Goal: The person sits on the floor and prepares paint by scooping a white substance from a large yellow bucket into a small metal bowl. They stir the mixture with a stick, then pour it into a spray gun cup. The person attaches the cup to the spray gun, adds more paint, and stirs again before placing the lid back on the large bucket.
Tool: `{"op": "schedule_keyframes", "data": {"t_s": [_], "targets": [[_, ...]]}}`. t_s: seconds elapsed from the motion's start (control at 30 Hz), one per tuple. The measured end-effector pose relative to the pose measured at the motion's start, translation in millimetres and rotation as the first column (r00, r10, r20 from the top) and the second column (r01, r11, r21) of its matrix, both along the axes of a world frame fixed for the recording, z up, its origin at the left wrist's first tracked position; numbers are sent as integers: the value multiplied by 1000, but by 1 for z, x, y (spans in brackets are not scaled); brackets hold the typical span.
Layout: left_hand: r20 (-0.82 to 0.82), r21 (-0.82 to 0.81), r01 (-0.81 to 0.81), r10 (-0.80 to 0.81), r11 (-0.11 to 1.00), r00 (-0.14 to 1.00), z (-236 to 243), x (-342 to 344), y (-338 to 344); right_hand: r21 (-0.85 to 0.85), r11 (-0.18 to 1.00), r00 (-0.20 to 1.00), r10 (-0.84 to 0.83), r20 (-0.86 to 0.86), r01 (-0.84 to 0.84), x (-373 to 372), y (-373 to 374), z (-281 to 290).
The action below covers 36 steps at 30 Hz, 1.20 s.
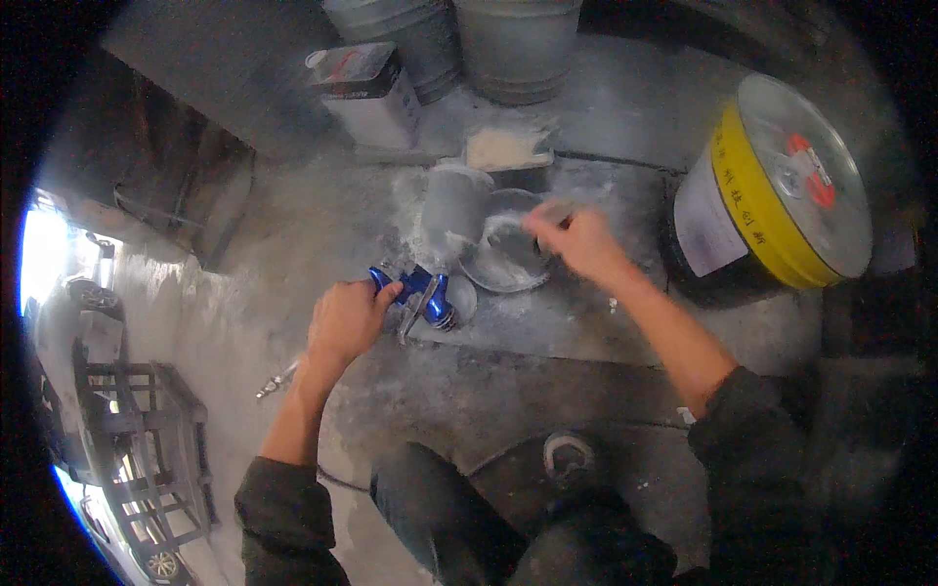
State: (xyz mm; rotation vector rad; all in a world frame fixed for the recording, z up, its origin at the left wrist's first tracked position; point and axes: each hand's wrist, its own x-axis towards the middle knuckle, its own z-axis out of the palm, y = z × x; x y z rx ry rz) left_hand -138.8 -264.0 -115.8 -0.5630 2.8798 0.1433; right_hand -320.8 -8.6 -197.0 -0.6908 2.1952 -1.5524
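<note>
My L hand [344, 320] is clamped on a blue tool [418, 284] w/ metal parts, thumb on the near end; the tool sticks out to the R of that fist, in the gap btwn my hands; my R hand [584, 252] is well apart from the L one, over the R side of a dusty bowl [504, 285]; its fingertips are blurred, so can't tell if they're pinching anything or touching the bowl.

Btwn my hands & a bit fwd is a grey, powder-coated container [451, 210], just beside the bowl; fwd of both hands, a small tray [526, 180] w/ pale powder; farther fwd, a rectangular can [374, 115] w/ white cap, & behind that two grey buckets [518, 49]; well R of my R hand, a big drum [745, 200], yellow band, dark base, orange-red piece on its lid; near my L wrist, on its L side, a small metal fitting [277, 381] on the floor [391, 405].
</note>
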Motion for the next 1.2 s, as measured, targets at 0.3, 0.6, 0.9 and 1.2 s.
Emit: {"op": "schedule_keyframes", "data": {"t_s": [0.3,0.6,0.9,1.2], "targets": [[87,-127,192,-182,973,979,21,2,21,-74,989,975,-138,-176,126,-40,-21,49],[71,-34,189,-186,981,980,9,13,9,-100,974,966,-218,-138,205,-37,-24,29],[102,216,-44,23,975,995,8,24,-21,144,946,941,-255,-221,290,-40,6,-30],[187,378,-192,129,906,974,23,24,-19,-228,961,967,-104,231,158,-3,9,13]]}}
